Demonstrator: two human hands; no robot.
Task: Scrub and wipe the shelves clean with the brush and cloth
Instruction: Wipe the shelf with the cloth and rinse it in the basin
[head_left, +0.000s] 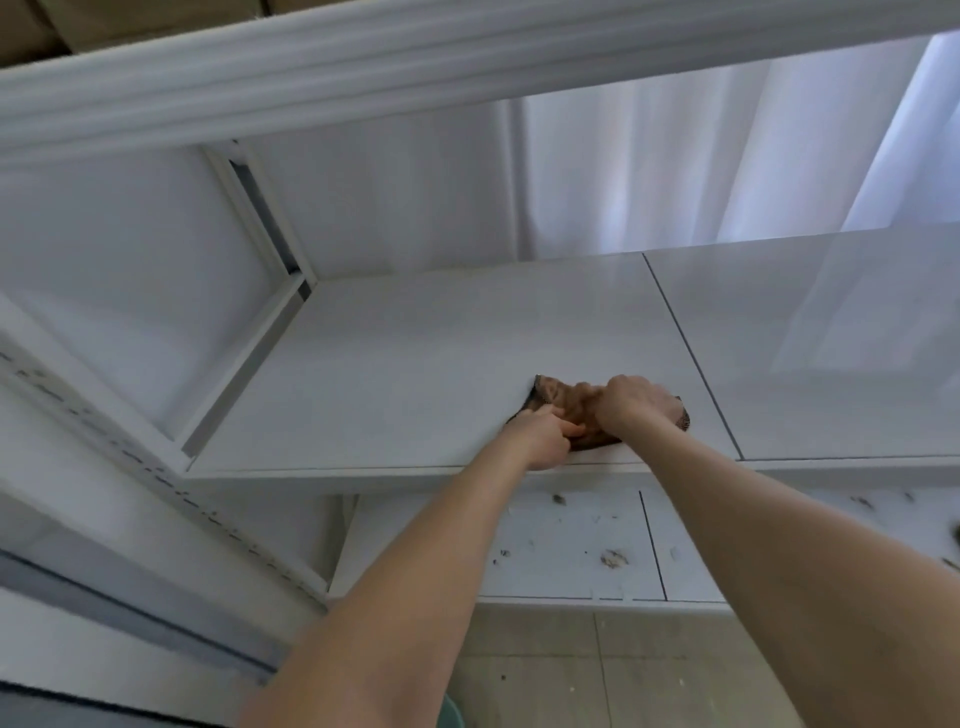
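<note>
Brown cloth (563, 400) lies bunched on upper shelf (415, 364), near front edge. Left hand (540, 441) and right hand (631, 402): each grip clamped on cloth. Looks soft, light, limp. Probably slides easily on the glossy board; best held wadded under palm. Lower shelf (561, 545) carries crumbs.

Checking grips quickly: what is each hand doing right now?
Left hand: grips the brown cloth at its near edge.
Right hand: fingers curled over the same cloth, holding it on the shelf.
</note>
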